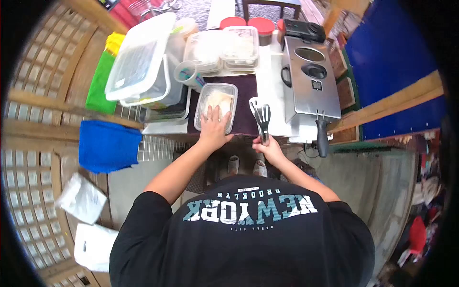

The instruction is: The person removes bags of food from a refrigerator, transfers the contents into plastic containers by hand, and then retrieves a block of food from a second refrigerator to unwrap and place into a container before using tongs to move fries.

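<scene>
My left hand (215,129) lies flat, fingers spread, over a clear plastic food container (233,91) at the front of the table. Pale food (220,101) shows inside it, partly hidden by my fingers. In my right hand (271,150), by the table's front edge, are tongs (262,117) with a slotted dark head and a pale piece behind it. Their slotted end points away from me, over the edge of the dark mat (247,103) under the container.
A steel deep fryer (313,91) with a black-handled basket (322,136) stands right. Behind the mat are two stacks of clear containers (240,45) and red-lidded jars (261,26). Left are a plastic cup (188,74), a large lidded bin (138,62) and a blue cloth (110,146).
</scene>
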Action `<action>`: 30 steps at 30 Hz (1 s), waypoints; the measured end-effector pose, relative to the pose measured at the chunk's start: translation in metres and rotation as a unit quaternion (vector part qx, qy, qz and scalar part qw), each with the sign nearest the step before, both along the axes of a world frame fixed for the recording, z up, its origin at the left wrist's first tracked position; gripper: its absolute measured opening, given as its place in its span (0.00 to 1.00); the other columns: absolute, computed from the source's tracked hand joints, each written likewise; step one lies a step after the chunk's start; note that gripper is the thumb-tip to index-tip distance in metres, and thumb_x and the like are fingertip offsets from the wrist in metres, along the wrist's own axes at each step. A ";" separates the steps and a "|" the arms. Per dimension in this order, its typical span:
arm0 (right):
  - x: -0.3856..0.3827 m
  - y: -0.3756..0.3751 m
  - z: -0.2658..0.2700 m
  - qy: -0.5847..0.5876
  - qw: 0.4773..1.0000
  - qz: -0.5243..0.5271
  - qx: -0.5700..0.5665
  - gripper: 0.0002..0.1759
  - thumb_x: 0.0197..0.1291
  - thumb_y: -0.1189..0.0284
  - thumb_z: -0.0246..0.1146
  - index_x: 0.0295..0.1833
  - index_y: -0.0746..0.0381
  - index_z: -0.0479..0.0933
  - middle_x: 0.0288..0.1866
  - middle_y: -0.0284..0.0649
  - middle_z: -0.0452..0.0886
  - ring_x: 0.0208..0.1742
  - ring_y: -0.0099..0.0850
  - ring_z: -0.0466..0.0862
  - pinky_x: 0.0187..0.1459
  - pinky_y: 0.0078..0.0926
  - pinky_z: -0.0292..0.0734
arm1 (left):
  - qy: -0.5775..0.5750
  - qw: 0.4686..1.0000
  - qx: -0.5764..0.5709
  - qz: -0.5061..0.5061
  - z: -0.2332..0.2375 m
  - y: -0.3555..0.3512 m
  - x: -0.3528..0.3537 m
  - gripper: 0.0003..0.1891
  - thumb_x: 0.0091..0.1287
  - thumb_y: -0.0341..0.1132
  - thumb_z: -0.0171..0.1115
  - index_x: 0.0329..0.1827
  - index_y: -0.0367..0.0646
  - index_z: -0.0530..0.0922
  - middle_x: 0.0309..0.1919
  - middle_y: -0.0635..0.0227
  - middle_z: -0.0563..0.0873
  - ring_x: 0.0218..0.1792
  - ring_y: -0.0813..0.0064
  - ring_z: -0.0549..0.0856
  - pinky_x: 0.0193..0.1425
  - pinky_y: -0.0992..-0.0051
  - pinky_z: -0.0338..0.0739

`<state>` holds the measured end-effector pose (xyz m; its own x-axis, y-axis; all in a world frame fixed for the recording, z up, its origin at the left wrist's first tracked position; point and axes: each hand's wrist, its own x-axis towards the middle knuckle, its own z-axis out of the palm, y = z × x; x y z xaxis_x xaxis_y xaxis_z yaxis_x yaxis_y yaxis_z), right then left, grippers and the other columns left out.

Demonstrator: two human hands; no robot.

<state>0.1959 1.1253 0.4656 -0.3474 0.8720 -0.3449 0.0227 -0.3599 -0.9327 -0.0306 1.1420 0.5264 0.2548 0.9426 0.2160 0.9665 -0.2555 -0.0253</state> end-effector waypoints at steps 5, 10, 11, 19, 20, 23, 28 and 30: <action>-0.031 0.019 -0.009 0.100 0.991 -0.070 -0.056 0.20 0.50 0.70 0.70 0.45 0.65 0.70 0.40 0.37 0.77 0.37 0.23 0.78 0.37 0.22 0.75 | -0.043 0.992 -0.017 -0.114 -0.009 0.014 -0.005 0.22 0.45 0.36 0.68 0.46 0.44 0.75 0.37 0.62 0.76 0.41 0.61 0.77 0.40 0.64 0.74; -0.054 0.019 -0.011 0.233 0.961 -0.101 -0.109 0.24 0.53 0.73 0.68 0.54 0.67 0.70 0.54 0.41 0.74 0.46 0.27 0.79 0.43 0.26 0.79 | -0.063 0.949 0.066 -0.301 -0.009 0.028 -0.004 0.09 0.48 0.29 0.64 0.33 0.40 0.76 0.27 0.63 0.74 0.27 0.65 0.78 0.29 0.69 0.75; -0.058 0.019 -0.005 0.240 0.958 -0.112 -0.108 0.22 0.55 0.74 0.65 0.55 0.68 0.70 0.53 0.42 0.75 0.47 0.28 0.79 0.44 0.27 0.79 | -0.136 0.942 0.053 -0.301 -0.017 0.033 -0.003 0.07 0.48 0.28 0.63 0.30 0.41 0.76 0.26 0.63 0.74 0.27 0.65 0.78 0.29 0.71 0.75; -0.037 -0.002 -0.010 0.214 0.956 -0.195 -0.041 0.21 0.55 0.79 0.61 0.55 0.65 0.68 0.54 0.40 0.74 0.49 0.28 0.77 0.52 0.27 0.73 | -0.137 0.899 0.028 -0.415 -0.007 0.052 0.027 0.10 0.50 0.37 0.63 0.30 0.42 0.75 0.29 0.64 0.74 0.34 0.66 0.78 0.35 0.70 0.75; -0.034 -0.005 -0.018 0.214 0.956 -0.200 -0.031 0.21 0.55 0.80 0.61 0.55 0.65 0.67 0.56 0.41 0.73 0.50 0.28 0.76 0.53 0.28 0.73 | -0.138 0.897 0.009 -0.420 -0.004 0.051 0.031 0.10 0.50 0.37 0.63 0.30 0.42 0.75 0.31 0.63 0.75 0.37 0.65 0.77 0.38 0.69 0.75; -0.031 -0.011 -0.021 0.119 0.971 -0.196 0.071 0.20 0.54 0.82 0.61 0.52 0.65 0.66 0.58 0.43 0.72 0.54 0.30 0.75 0.54 0.30 0.72 | -0.074 0.970 0.009 -0.233 0.001 0.037 0.030 0.31 0.51 0.52 0.63 0.49 0.34 0.73 0.52 0.46 0.72 0.54 0.50 0.73 0.53 0.60 0.70; -0.036 -0.010 -0.014 0.136 0.973 -0.181 0.049 0.22 0.53 0.83 0.62 0.52 0.65 0.63 0.57 0.46 0.73 0.56 0.33 0.76 0.55 0.31 0.72 | 0.011 0.974 -0.177 -0.143 -0.016 0.027 0.026 0.46 0.50 0.59 0.62 0.61 0.26 0.64 0.61 0.27 0.60 0.62 0.33 0.65 0.58 0.46 0.68; -0.037 -0.008 -0.018 0.166 0.970 -0.175 0.027 0.22 0.52 0.83 0.62 0.53 0.65 0.63 0.55 0.46 0.74 0.55 0.33 0.76 0.55 0.30 0.72 | 0.022 0.972 -0.159 -0.172 -0.029 0.022 0.024 0.46 0.50 0.58 0.62 0.59 0.23 0.63 0.58 0.23 0.62 0.60 0.31 0.66 0.57 0.45 0.69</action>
<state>0.1588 1.1171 0.4478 -0.1117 0.9702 -0.2148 -0.3969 -0.2417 -0.8855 -0.0062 1.1638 0.4973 0.5691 0.8171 -0.0916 0.8222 -0.5651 0.0681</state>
